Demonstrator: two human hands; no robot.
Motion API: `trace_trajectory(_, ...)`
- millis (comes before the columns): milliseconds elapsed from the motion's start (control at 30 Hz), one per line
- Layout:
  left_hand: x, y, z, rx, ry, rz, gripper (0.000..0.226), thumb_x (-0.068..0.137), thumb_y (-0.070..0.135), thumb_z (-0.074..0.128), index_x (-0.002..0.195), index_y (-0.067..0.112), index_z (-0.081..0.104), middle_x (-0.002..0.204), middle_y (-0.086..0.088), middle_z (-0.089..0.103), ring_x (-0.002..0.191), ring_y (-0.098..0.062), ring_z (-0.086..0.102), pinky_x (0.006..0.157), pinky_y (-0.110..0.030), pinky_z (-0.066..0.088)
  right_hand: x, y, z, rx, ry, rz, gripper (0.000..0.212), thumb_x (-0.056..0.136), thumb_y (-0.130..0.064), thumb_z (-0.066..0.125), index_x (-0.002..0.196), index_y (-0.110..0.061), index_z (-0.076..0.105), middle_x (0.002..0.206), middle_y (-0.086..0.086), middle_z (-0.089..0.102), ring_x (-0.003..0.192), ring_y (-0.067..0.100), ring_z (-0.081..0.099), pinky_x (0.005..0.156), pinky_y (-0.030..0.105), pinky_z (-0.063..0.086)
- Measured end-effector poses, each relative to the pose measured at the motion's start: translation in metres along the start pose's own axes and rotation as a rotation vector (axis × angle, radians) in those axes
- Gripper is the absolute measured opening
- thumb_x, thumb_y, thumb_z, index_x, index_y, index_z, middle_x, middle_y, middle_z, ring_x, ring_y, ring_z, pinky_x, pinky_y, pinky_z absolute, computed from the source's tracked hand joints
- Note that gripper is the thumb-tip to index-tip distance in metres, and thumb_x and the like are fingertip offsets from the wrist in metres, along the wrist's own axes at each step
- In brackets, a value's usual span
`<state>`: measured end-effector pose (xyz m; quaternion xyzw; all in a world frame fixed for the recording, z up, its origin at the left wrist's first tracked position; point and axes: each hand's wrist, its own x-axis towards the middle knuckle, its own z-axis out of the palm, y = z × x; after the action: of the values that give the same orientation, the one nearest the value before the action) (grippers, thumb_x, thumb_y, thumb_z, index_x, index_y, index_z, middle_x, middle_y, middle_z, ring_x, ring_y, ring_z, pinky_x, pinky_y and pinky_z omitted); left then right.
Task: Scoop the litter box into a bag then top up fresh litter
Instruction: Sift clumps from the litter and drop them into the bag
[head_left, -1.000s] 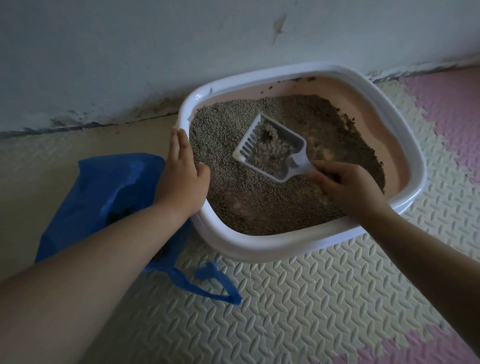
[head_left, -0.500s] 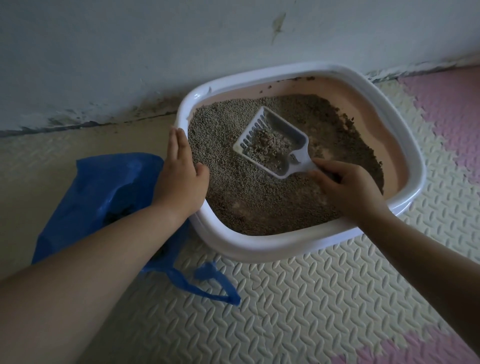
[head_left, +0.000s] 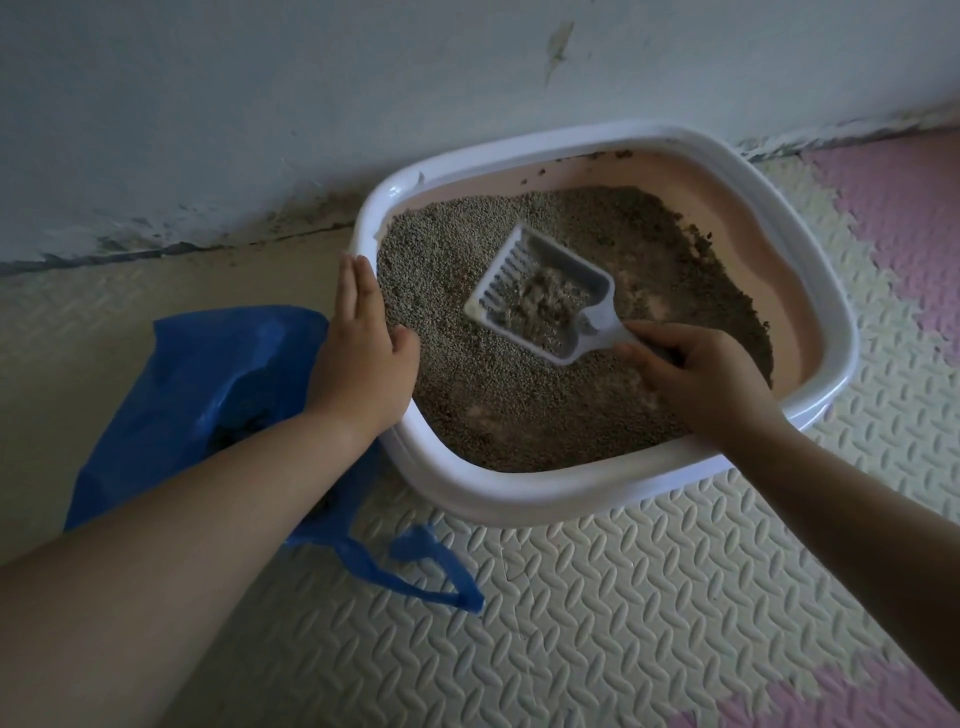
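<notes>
A white-rimmed litter box (head_left: 545, 491) with a pink inner wall sits against the wall, filled with grey-brown litter (head_left: 519, 410). My right hand (head_left: 696, 382) grips the handle of a pale slotted scoop (head_left: 540, 299), which is held over the litter with a clump of litter in its bowl. My left hand (head_left: 361, 353) rests with straight fingers on the box's left rim, thumb inside the rim. A blue plastic bag (head_left: 208, 384) lies open on the floor left of the box, partly under my left forearm, with dark material inside.
The box stands on textured cream foam mats (head_left: 597, 623) with pink tiles (head_left: 893, 208) at the right. A scuffed pale wall (head_left: 311, 104) runs close behind the box. The bag's loop handles (head_left: 415, 571) lie on the mat in front of the box.
The scoop has tipped and shifted slightly, and loose litter has sifted out, leaving a clump in its bowl. My left hand stays on the rim.
</notes>
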<state>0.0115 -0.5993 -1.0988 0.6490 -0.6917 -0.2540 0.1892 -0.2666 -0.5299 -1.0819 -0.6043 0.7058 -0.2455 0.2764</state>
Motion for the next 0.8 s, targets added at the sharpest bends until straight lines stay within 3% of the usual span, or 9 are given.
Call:
trace_trajectory(200,-0.0004,-0.0001,0.0002,0.001,-0.002,-0.004,0.069,0.1,0.022,0.036,0.153,0.016,-0.006,0.16,0.004,-0.016,0.144,-0.023,0.018,0.089,-0.023,0.031,-0.0014,0.0002,0.0003,-0.014,0.027,-0.007,0.024,0.087,-0.043,0.059,0.11,-0.045,0.064,0.057,-0.015,0.061,0.054,0.004,0.058,0.064,0.034,0.05)
trace_trajectory(367,0.0004,-0.0013,0.0002,0.009,0.003,0.0,0.069,0.099,0.023,0.036,0.153,0.017,-0.006,0.16,0.005,-0.015,0.143,-0.023,0.022,0.086,-0.024,0.035,-0.0013,0.0007,0.0008,-0.031,0.03,-0.005,0.024,0.086,-0.043,0.059,0.11,-0.042,0.066,0.059,-0.02,0.062,0.056,0.001,0.059,0.06,0.025,0.045)
trace_trajectory(567,0.0012,-0.0031,0.0015,0.008,0.003,0.008,0.069,0.099,0.024,0.037,0.153,0.017,-0.006,0.16,0.005,-0.015,0.143,-0.024,0.022,0.087,-0.026,0.038,-0.0025,-0.0022,0.0018,-0.045,0.049,-0.018,0.025,0.085,-0.044,0.06,0.109,-0.042,0.066,0.063,-0.009,0.065,0.055,0.009,0.06,0.061,0.033,0.049)
trace_trajectory(667,0.0012,-0.0032,0.0014,0.011,0.002,0.007,0.069,0.099,0.024,0.036,0.153,0.017,-0.006,0.16,0.005,-0.015,0.143,-0.025,0.023,0.089,-0.029,0.041,-0.0032,-0.0032,0.0007,-0.051,0.019,-0.039,0.023,0.086,-0.042,0.06,0.109,-0.046,0.063,0.061,-0.023,0.063,0.056,0.008,0.059,0.061,0.035,0.049)
trace_trajectory(800,0.0006,-0.002,0.0003,0.014,-0.003,0.005,0.07,0.098,0.024,0.036,0.153,0.017,-0.006,0.16,0.004,-0.015,0.142,-0.025,0.025,0.09,-0.031,0.043,-0.0019,-0.001,-0.0002,-0.048,0.017,-0.01,0.027,0.087,-0.041,0.06,0.113,-0.037,0.067,0.056,-0.023,0.061,0.054,0.002,0.058,0.063,0.032,0.05)
